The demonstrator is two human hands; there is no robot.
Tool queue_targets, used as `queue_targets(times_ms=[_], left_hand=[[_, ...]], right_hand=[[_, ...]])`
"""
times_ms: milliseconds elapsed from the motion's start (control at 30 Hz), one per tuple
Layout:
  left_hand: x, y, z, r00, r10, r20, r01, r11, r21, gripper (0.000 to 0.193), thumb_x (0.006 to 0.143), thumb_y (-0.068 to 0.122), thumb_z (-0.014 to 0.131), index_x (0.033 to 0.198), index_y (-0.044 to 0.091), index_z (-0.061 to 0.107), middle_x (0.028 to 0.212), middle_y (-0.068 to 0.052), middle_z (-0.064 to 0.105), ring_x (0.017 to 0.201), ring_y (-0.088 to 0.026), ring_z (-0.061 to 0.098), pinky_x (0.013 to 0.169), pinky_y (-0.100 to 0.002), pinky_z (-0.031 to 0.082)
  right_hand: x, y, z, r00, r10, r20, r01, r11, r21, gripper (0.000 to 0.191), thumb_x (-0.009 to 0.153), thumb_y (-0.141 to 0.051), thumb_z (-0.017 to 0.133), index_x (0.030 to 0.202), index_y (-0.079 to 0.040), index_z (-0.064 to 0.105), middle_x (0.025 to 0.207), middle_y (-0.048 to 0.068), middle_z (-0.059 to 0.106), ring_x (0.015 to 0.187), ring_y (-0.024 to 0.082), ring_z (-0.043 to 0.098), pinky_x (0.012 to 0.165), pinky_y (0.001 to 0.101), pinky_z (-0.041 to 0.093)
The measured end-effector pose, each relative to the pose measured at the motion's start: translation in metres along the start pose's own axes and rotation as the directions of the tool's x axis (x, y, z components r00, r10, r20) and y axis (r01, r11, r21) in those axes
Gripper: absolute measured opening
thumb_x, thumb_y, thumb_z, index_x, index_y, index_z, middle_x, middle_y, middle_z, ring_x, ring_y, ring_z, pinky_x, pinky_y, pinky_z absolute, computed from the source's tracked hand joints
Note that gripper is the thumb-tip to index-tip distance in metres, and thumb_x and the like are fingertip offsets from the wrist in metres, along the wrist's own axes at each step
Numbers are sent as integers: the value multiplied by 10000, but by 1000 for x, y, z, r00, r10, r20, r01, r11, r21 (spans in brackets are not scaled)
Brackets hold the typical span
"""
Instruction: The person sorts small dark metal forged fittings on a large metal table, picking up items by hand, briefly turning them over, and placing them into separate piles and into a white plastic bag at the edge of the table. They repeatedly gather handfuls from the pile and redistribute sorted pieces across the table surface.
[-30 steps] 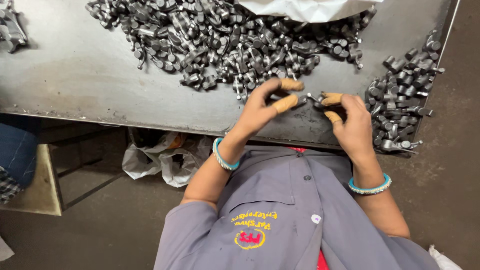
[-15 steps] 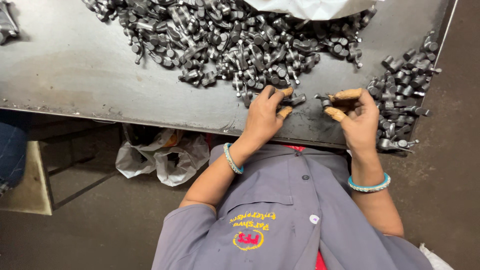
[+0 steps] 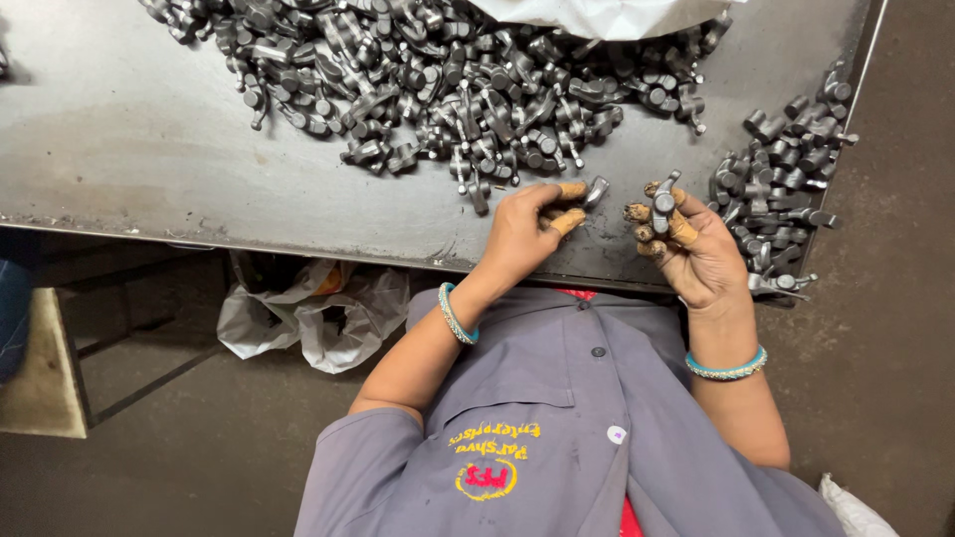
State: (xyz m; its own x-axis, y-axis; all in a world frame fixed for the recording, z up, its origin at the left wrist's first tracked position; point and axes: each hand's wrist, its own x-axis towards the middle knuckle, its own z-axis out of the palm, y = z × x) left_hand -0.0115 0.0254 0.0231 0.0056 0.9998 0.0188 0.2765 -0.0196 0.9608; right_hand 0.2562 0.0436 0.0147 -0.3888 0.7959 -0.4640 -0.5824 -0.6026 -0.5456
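Observation:
My left hand (image 3: 522, 234) rests on the grey metal table (image 3: 149, 159) near its front edge, fingertips pinching a small dark metal part (image 3: 595, 191). My right hand (image 3: 691, 249) is raised a little to the right, palm turned up, gripping another dark metal part (image 3: 664, 202) upright between thumb and fingers. Several fingertips wear tan coverings. A large pile of similar forged metal parts (image 3: 448, 80) spreads across the table just beyond my left hand. A smaller pile (image 3: 786, 179) lies right of my right hand.
A white plastic bag (image 3: 607, 15) lies at the table's far edge. Crumpled plastic bags (image 3: 308, 313) sit on the floor under the table. A wooden stand (image 3: 40, 368) is at the lower left. The table's right edge (image 3: 865, 80) borders bare floor.
My hands, close together a second ago, have drawn apart. The right hand moved right and turned palm up with its part; the left stays by the big pile.

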Motion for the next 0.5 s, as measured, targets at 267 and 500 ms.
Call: queue_targets(times_ms=[267, 500], left_hand=[[-9, -14, 6, 871, -299, 391, 492, 548, -677, 542, 1037, 511, 488, 1208, 45, 707, 884, -101, 719, 664, -143, 697, 518, -269, 580], [-15, -37, -4, 830, -413, 374, 508, 287, -812, 551, 1057, 460, 587, 1077, -80, 696, 902, -150, 729, 734, -222, 726, 594, -329, 603]], right_hand=[[-4, 11, 56, 929, -333, 162, 360, 707, -609, 282, 973, 71, 728, 1242, 37, 652, 1203, 130, 691, 1080, 207, 669, 947, 339, 573], [13, 8, 96, 838, -382, 389, 356, -157, -921, 377, 847, 52, 750, 1212, -30, 705, 1137, 152, 659, 1052, 284, 663, 936, 371, 538]])
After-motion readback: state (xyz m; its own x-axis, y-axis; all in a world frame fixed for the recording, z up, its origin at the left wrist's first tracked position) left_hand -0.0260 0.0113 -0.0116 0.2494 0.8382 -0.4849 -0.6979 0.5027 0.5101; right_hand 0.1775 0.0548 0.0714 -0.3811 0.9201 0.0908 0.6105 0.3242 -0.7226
